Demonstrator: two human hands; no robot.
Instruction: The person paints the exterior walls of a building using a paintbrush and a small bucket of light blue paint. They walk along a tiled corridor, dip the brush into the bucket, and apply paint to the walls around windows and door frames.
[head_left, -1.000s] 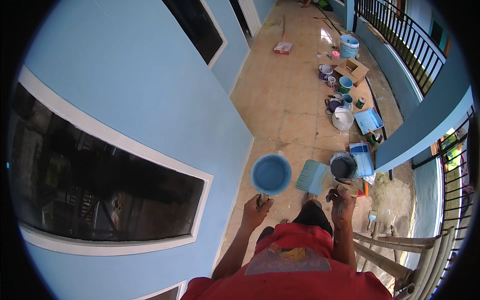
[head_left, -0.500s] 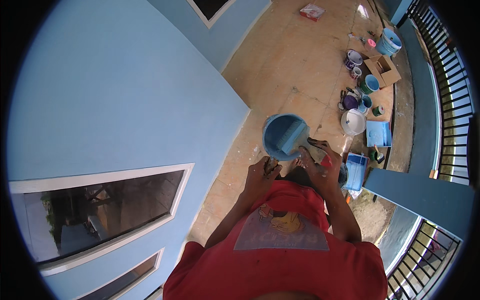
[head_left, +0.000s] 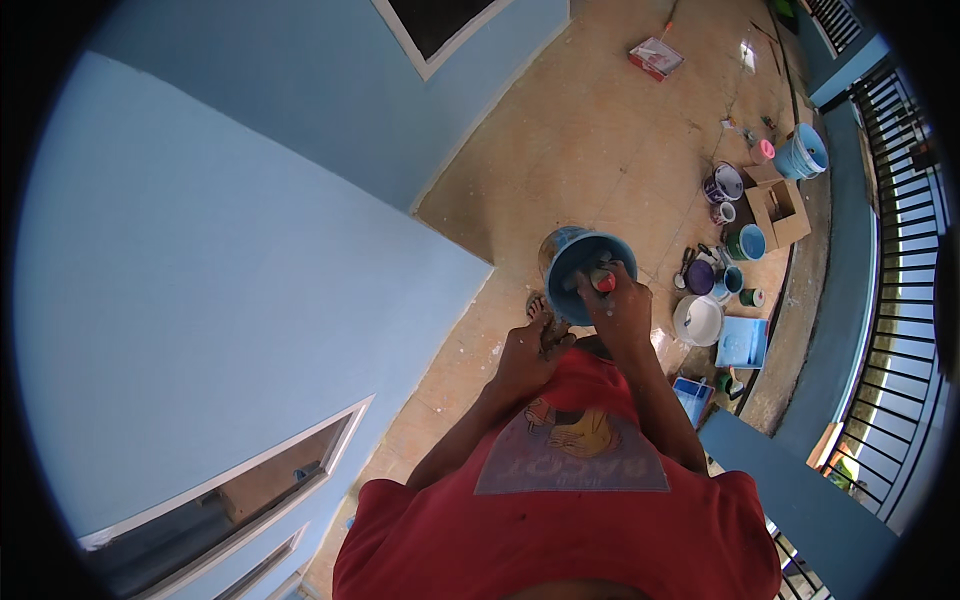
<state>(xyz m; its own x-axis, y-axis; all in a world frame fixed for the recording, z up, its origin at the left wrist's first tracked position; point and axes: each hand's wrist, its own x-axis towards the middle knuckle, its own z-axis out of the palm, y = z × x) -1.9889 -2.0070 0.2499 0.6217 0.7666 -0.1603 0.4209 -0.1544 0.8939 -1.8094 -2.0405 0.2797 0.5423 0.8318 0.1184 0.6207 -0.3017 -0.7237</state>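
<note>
A blue-stained paint bucket (head_left: 572, 262) is held in front of my body, its open top facing me. My left hand (head_left: 528, 352) is closed on the near left edge of this bucket. Over the opening, my right hand (head_left: 622, 308) grips a paintbrush (head_left: 604, 281) by its red-marked handle. The brush's bristles reach down inside the bucket and are mostly hidden by my fingers and the shade.
On the right stand a white bucket (head_left: 697, 320), a blue paint tray (head_left: 741, 342), a cardboard box (head_left: 778, 214) and several paint cans. A blue wall (head_left: 240, 270) rises at left. Farther off lies a red-and-white tray (head_left: 656, 58). A railing (head_left: 895, 330) runs along the right.
My right hand has lowered the brush from above the rim into the bucket. The bucket has tipped more toward me. My view has shifted, so the surroundings sit lower in the picture.
</note>
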